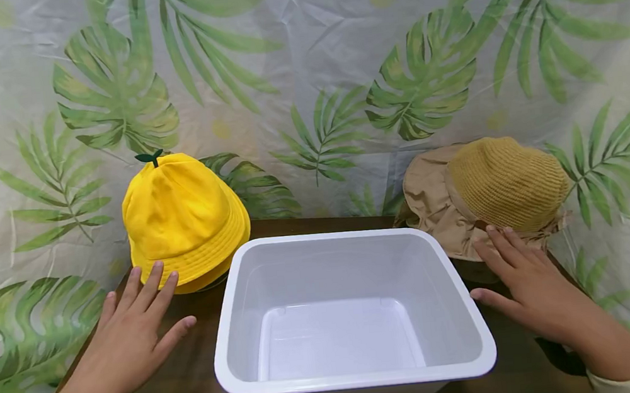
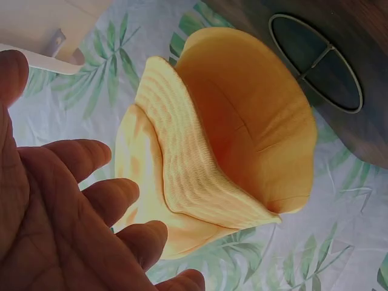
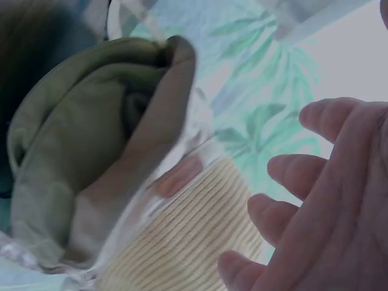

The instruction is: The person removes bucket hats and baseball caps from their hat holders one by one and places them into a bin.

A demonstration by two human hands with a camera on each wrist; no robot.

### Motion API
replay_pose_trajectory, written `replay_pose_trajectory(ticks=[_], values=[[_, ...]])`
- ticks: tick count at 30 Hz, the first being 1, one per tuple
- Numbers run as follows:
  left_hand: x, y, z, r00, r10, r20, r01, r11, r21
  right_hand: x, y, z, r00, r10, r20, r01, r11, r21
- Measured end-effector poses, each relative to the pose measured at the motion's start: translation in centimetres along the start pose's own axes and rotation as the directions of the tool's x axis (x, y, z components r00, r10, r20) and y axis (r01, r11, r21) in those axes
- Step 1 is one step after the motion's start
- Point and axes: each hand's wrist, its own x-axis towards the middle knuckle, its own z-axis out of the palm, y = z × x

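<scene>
A yellow bucket hat point(image 1: 177, 216) with a small green sprout on top stands at the left; the left wrist view looks up into its brim point(image 2: 182, 151). My left hand point(image 1: 132, 337) is spread in front of it, fingertips overlapping the brim in the head view, holding nothing. At the right is a tan sun hat point(image 1: 510, 184) with a knitted crown and a wide cloth brim, its green-grey lining point(image 3: 91, 133) visible in the right wrist view. Near that brim my right hand point(image 1: 535, 292) extends with fingers straight and nothing gripped. Whether either hand touches its hat I cannot tell.
Between the hands a white plastic basin point(image 1: 358, 379) sits on a dark wooden table point(image 1: 191, 385), with nothing inside it. An oval wire base point(image 2: 332, 48) shows below the yellow hat. Leaf-printed cloth point(image 1: 312, 51) hangs behind and at the sides.
</scene>
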Motion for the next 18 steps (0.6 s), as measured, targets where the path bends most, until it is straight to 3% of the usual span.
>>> replay_pose_trajectory(ticks=[8, 14, 18], values=[[0.3, 0.1, -0.6, 1.0, 0.02, -0.005, -0.02, 1.0, -0.001, 1.1, -2.2, -1.6, 0.991, -0.125, 0.044, 0.124, 0.992, 0.011], [0.3, 0.2, -1.1, 1.0, 0.018, 0.006, -0.018, 1.0, 0.018, 2.4, -3.2, -2.2, 0.976, -0.152, 0.157, 0.146, 0.988, 0.045], [0.2, 0.2, -1.2, 1.0, 0.016, 0.021, -0.016, 1.0, 0.009, 2.0, -3.3, -2.3, 0.964, -0.199, 0.177, 0.181, 0.977, 0.112]])
